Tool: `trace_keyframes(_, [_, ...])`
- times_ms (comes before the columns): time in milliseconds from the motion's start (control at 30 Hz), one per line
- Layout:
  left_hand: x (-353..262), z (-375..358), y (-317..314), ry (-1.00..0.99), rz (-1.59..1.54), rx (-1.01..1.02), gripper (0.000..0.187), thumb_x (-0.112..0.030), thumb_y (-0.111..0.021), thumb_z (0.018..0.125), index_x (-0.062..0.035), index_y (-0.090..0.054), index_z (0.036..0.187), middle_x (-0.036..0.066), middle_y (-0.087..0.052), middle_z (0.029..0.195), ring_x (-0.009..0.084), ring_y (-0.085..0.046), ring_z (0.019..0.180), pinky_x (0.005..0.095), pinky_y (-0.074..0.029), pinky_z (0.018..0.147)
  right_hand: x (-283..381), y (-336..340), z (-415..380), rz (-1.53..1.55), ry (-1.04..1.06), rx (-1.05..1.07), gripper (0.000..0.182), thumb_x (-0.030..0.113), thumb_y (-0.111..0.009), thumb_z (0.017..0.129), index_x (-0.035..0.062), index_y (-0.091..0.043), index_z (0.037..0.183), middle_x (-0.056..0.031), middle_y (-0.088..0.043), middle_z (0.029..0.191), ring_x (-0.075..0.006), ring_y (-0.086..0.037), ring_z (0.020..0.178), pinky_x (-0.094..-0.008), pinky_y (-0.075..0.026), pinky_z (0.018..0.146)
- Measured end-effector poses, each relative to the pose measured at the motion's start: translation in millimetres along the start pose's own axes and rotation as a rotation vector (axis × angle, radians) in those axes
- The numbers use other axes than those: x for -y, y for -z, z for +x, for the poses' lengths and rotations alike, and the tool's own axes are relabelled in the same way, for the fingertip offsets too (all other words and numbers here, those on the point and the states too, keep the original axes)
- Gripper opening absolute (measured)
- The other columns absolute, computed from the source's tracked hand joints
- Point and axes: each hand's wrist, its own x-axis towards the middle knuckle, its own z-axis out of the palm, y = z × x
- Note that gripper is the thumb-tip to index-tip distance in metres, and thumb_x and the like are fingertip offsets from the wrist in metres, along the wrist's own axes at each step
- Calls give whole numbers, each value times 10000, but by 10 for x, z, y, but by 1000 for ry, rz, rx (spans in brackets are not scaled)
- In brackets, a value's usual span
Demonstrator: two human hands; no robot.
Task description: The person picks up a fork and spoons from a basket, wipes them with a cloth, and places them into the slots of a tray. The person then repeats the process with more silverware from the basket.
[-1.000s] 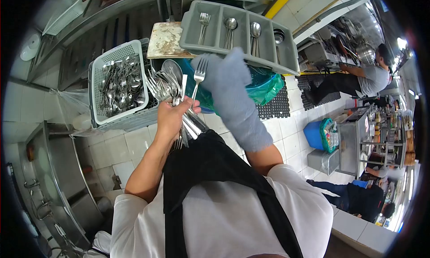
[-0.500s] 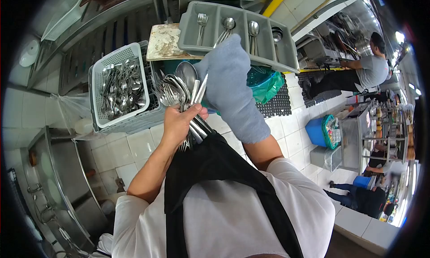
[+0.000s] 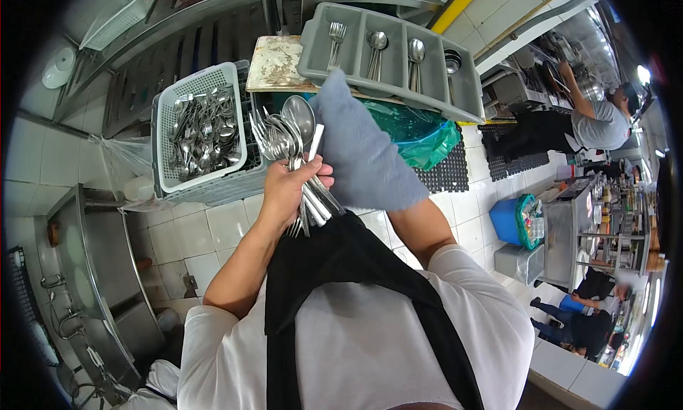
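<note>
My left hand (image 3: 286,189) is closed round a bundle of cutlery (image 3: 288,140), forks and spoons with their heads upward and several handles crossing below. A large spoon (image 3: 299,118) stands out at the top of the bundle. A grey cloth (image 3: 370,157) covers my right hand, which holds it close beside the bundle; the fingers are hidden under it. Just beyond the cloth is a grey cutlery tray (image 3: 361,27) with forks (image 3: 336,46) in the left compartment, spoons (image 3: 377,54) and more spoons (image 3: 416,61) in the middle ones, and rounder ladle-like pieces (image 3: 452,63) at right.
On the left, a white basket (image 3: 165,140) full of mixed cutlery sits on a grey crate (image 3: 213,189). A worn board (image 3: 274,63) lies under the tray's left end. Below the tray is a bin with a green bag (image 3: 441,143). Co-workers (image 3: 601,125) stand at the right.
My cloth-covered right hand has drawn back from the tray's edge, and the cloth hangs looser. The spoons in the second compartment now show whole. My left hand keeps its bundle.
</note>
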Motion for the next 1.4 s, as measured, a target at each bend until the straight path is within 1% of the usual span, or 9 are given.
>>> trace_keyframes(267, [7,7,14,-77,152,62,209,-54,-634,853,68,-580,1014,171,-678,891,212,-680,702,312,-570,628,-193,-437,190,35,-141,201,423,89,-580,812,-31,-445,1194,-227,-534,1154,-352,-531,1092,-408,-399,954])
trace_keyframes(300, [-1,20,39,-62,250,75,185,-50,-631,851,84,-599,974,159,-684,882,209,-681,695,299,-557,617,-272,-359,-102,11,339,-133,512,79,-572,796,-109,-432,1251,-279,-466,1292,-394,-525,1153,-419,-429,974])
trace_keyframes(333, [-20,13,37,-62,256,81,185,-50,-631,851,84,-599,974,159,-684,882,209,-681,695,299,-557,617,-229,-237,-225,44,404,-195,522,80,-577,791,-109,-431,1255,-275,-470,1289,-395,-521,1157,-418,-424,981])
trace_keyframes(533, [-75,47,78,-98,356,117,181,-30,-619,833,86,-606,971,147,-679,872,196,-676,686,283,-542,612,9,138,-252,41,128,-267,580,82,-610,766,-105,-420,1281,-251,-494,1268,-396,-494,1184,-417,-390,1023])
trace_keyframes(733, [-111,-1,120,-69,373,94,203,-56,-628,834,90,-611,973,138,-671,905,166,-643,623,279,-521,572,-126,16,-99,58,219,-153,660,110,-694,709,-92,-432,1280,-254,-506,1222,-415,-501,1150,-426,-380,1032])
trace_keyframes(800, [-88,36,156,-81,438,118,186,-68,-633,835,80,-626,947,117,-676,844,164,-643,619,275,-515,570,-203,-231,-98,573,59,-102,653,117,-718,690,-79,-452,1254,-238,-518,1160,-422,-503,1112,-440,-364,1026])
trace_keyframes(1133, [-130,-95,363,-8,500,195,185,-85,-628,826,56,-631,945,98,-674,776,141,-620,578,261,-496,556,91,725,-45,-109,-37,-463,479,100,-684,729,-48,-503,1147,-200,-531,1055,-387,-518,1003,-440,-380,936])
trace_keyframes(1233, [-46,-73,462,1,304,49,222,-170,-662,869,39,-612,926,67,-619,683,146,-591,541,269,-491,528,-149,549,18,225,-186,-476,406,115,-698,731,-16,-518,1071,-169,-538,970,-342,-531,918,-419,-404,841])
trace_keyframes(1400, [1,-37,442,-80,-25,49,232,-216,-666,885,5,-594,880,52,-587,653,165,-590,539,308,-512,527,-122,360,22,1061,-402,-475,295,141,-723,734,37,-543,942,-116,-550,830,-266,-553,775,-384,-443,682])
